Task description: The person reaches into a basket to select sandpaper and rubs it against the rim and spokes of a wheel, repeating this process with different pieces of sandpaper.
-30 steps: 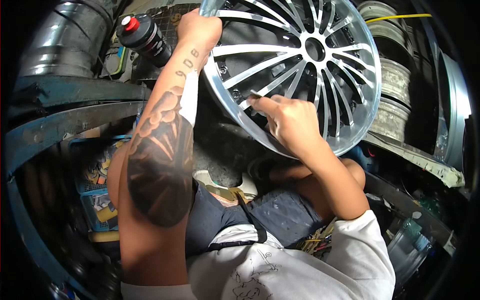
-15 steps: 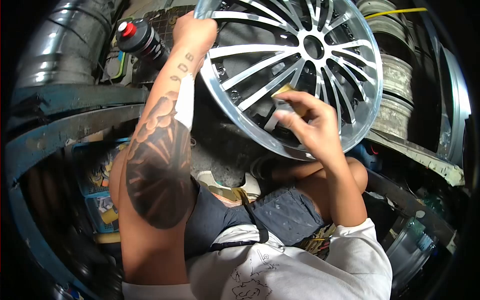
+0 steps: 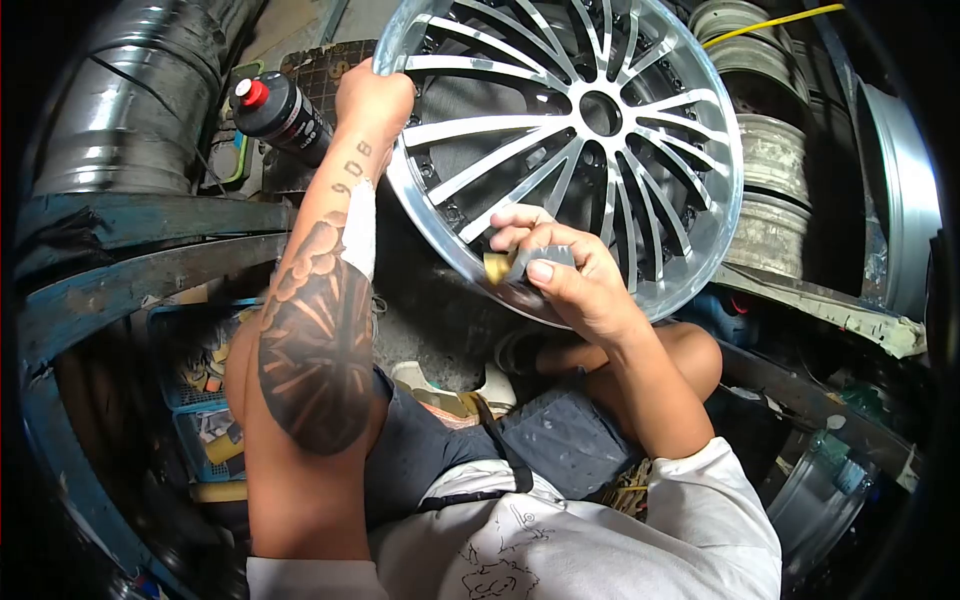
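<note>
A multi-spoke alloy wheel (image 3: pixel 545 128) with bright spoke faces and dark gaps stands tilted in front of me. My left hand (image 3: pixel 375 105) is closed on its left edge, with the fingers mostly hidden behind the lip. Lower down, my right hand (image 3: pixel 575 265) pinches a small yellow sponge block (image 3: pixel 496 267) with a grey sheet, like sandpaper, folded over it. The block is at the wheel's lower-left lip, where it is slightly blurred. A white wrap (image 3: pixel 360 228) covers part of my left forearm.
A dark bottle with a red cap (image 3: pixel 285 115) stands left of the wheel. Stacked worn rims (image 3: pixel 768 190) are at right, and a shiny metal cylinder (image 3: pixel 130 100) at far left. Blue metal beams (image 3: pixel 150 225) and blue baskets (image 3: pixel 185 395) flank my left side.
My right hand has moved from over the spokes down and left to the wheel's lower lip, still holding the block. My left hand stays on the edge; the whole view has shifted slightly.
</note>
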Demonstrator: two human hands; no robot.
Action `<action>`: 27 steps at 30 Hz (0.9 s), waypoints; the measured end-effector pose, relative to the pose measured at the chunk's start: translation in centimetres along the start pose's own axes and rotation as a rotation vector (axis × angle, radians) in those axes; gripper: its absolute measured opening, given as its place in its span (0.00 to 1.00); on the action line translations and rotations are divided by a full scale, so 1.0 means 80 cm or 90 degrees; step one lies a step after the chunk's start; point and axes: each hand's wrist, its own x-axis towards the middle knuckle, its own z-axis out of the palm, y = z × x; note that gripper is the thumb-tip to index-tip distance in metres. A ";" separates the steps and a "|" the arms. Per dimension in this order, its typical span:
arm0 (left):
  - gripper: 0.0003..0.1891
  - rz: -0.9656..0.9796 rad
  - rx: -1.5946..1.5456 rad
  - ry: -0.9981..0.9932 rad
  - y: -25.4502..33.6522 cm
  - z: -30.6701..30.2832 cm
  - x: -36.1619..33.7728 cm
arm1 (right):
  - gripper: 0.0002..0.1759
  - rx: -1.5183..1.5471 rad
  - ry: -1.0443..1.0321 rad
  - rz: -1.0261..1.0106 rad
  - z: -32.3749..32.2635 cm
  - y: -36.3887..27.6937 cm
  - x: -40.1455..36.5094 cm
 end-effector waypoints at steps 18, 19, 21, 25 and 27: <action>0.16 -0.010 0.000 0.022 0.012 0.001 -0.011 | 0.13 -0.960 -0.039 -0.140 0.010 -0.030 0.015; 0.16 -0.011 -0.001 0.024 0.012 0.001 -0.011 | 0.14 -0.979 -0.052 -0.145 0.015 -0.030 0.019; 0.16 -0.010 -0.019 0.021 0.009 0.003 -0.011 | 0.15 -1.030 -0.086 -0.175 0.009 -0.027 0.026; 0.16 -0.014 -0.023 0.022 0.008 0.003 -0.010 | 0.19 -1.127 -0.111 -0.268 -0.004 -0.026 0.023; 0.16 -0.014 -0.022 0.022 0.008 0.000 -0.008 | 0.23 -1.174 -0.118 -0.284 -0.005 -0.024 0.021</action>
